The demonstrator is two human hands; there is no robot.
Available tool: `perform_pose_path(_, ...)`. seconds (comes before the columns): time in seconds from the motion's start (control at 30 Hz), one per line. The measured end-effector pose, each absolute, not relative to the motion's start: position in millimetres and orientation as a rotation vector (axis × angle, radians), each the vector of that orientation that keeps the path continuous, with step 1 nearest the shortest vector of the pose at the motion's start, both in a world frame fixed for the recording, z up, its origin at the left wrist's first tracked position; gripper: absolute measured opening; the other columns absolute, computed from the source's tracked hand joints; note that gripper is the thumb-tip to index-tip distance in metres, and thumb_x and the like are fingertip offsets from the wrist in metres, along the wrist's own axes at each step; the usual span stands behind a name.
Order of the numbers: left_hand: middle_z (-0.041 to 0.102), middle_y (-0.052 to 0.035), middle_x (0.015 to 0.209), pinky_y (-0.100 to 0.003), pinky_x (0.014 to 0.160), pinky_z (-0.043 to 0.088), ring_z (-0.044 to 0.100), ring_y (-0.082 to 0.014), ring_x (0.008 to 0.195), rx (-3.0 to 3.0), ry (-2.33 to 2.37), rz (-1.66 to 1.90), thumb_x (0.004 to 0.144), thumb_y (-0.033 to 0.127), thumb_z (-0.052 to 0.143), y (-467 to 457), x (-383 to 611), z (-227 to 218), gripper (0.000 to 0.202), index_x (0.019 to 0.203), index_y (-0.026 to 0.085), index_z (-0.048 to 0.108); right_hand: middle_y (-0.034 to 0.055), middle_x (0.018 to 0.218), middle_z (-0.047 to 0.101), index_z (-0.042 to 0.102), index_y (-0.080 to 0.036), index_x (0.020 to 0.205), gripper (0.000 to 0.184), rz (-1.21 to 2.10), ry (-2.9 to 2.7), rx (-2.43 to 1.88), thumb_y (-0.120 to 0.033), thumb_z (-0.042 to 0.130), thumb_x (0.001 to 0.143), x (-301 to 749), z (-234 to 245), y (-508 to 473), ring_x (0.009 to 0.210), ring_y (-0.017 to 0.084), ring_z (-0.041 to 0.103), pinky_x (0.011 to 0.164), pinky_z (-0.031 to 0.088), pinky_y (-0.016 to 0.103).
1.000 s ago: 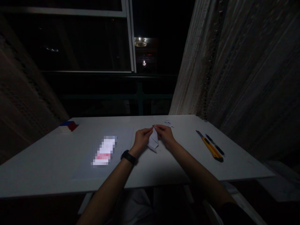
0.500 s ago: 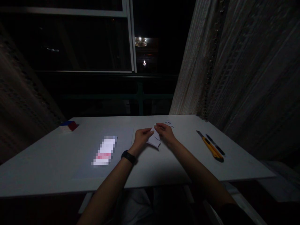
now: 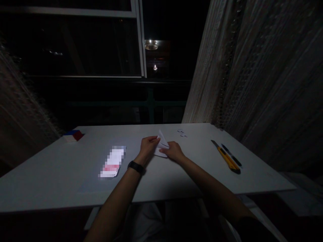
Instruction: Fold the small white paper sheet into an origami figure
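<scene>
A piece of folded white paper [image 3: 161, 144] is held up over the middle of the white table [image 3: 50, 174], its pointed tip facing away from me. My left hand [image 3: 148, 147] pinches its left edge between thumb and fingers; a dark band circles that wrist. On the other side my right hand [image 3: 174, 151] grips the lower right part, thumb across the front. A dark line, a slit or fold, runs over the paper between the hands. Small paper scraps [image 3: 182, 133] lie just beyond my right hand.
A lit phone [image 3: 113, 162], its screen blurred, lies to the left. Farther left sits a blue, red and white cube [image 3: 73, 135]. At right, a yellow box cutter [image 3: 225, 157] with its blade out lies beside a dark pen [image 3: 231, 155]. Curtains [image 3: 202, 67] hang beyond the table.
My right hand has slid from the paper's tip down to its lower right part. The tip now stands free, and both hands have shifted slightly left with the paper.
</scene>
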State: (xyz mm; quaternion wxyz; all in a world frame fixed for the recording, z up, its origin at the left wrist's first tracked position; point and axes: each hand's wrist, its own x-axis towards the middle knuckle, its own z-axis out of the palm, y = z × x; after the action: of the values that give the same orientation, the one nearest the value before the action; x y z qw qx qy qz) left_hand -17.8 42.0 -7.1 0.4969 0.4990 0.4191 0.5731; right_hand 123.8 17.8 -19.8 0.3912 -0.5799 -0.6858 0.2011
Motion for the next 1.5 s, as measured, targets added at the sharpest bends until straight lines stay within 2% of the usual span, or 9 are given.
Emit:
perform_pose_path(0.1,0.069,-0.0096,0.072,-0.025,0.058,0.046,0.061,-0.0155,0.062,1.3,1.043,1.404,0.054,0.032,0.076,46,-21,-9,0.034,0.079,0.009,0.07,0.008,0.073,0.07,0.072,-0.022,0.083,0.029,0.28,-1.807,-1.645,-0.042,0.069,0.063,123,-15,15,0.07,0.024,0.063,0.06,0.041,0.029)
perform_pose_path(0.27,0.067,-0.0078,0.068,-0.023,0.052,0.048,0.06,-0.0135,0.057,1.23,1.003,1.373,0.055,0.032,0.076,41,-19,-4,0.035,0.079,0.008,0.069,0.0063,0.082,0.071,0.069,-0.023,0.093,0.03,0.274,-1.824,-1.733,-0.04,0.064,0.069,121,-10,11,0.077,0.022,0.064,0.065,0.043,0.026)
perform_pose_path(0.43,0.069,-0.0085,0.078,-0.026,0.058,0.054,0.062,-0.0136,0.06,1.138,0.927,1.456,0.057,0.028,0.075,37,-14,0,0.038,0.089,0.008,0.069,0.0003,0.059,0.065,0.064,-0.016,0.093,0.033,0.852,-1.78,-1.367,-0.039,0.064,0.069,127,-15,16,0.041,0.012,0.056,0.042,0.041,0.021)
perform_pose_path(0.6,0.07,-0.0087,0.09,-0.027,0.054,0.055,0.064,-0.0165,0.065,1.203,1.062,1.589,0.065,0.027,0.069,37,-15,1,0.036,0.098,0.011,0.068,-0.0026,0.045,0.057,0.057,-0.012,0.097,0.048,1.299,-1.756,-1.029,-0.051,0.061,0.069,128,-15,19,0.033,0.011,0.052,0.031,0.035,0.018)
perform_pose_path(0.77,0.071,-0.0084,0.086,-0.026,0.056,0.056,0.065,-0.0186,0.067,1.212,1.16,1.6,0.066,0.022,0.069,38,-18,0,0.031,0.095,0.011,0.069,0.0017,0.061,0.063,0.055,-0.014,0.099,0.045,1.122,-1.625,-1.057,-0.053,0.042,0.081,114,-20,17,0.031,0.008,0.051,0.028,0.033,0.016)
perform_pose_path(0.97,0.07,-0.0085,0.085,-0.029,0.062,0.058,0.065,-0.0156,0.064,1.154,1.061,1.551,0.068,0.013,0.066,39,-17,2,0.024,0.092,0.009,0.069,-0.0041,0.055,0.059,0.056,-0.015,0.094,0.028,0.983,-1.571,-1.156,-0.028,0.061,0.07,111,-32,21,0.036,0.009,0.052,0.034,0.038,0.018)
perform_pose_path(1.17,0.068,-0.0086,0.087,-0.031,0.064,0.058,0.065,-0.0155,0.066,1.106,0.949,1.52,0.066,0.02,0.069,38,-16,1,0.029,0.093,0.008,0.068,-0.0035,0.054,0.058,0.059,-0.018,0.08,0.017,0.577,-1.623,-1.358,-0.024,0.066,0.066,111,-25,15,0.046,0.012,0.056,0.043,0.04,0.02)
perform_pose_path(1.4,0.07,-0.008,0.088,-0.025,0.052,0.052,0.063,-0.0146,0.058,1.308,1.059,1.55,0.069,0.032,0.065,36,-13,-3,0.035,0.099,0.015,0.068,-0.0036,0.048,0.058,0.052,-0.014,0.095,0.033,1.194,-1.603,-1.095,-0.033,0.062,0.07,107,-24,13,0.037,0.012,0.055,0.033,0.037,0.017)
perform_pose_path(1.5,0.07,-0.0084,0.089,-0.025,0.056,0.05,0.063,-0.0151,0.063,1.428,1.105,1.543,0.071,0.031,0.063,35,-14,-2,0.031,0.097,0.015,0.069,-0.0018,0.053,0.06,0.055,-0.014,0.097,0.042,1.249,-1.626,-1.004,-0.044,0.063,0.068,115,-18,15,0.032,0.01,0.051,0.028,0.033,0.017)
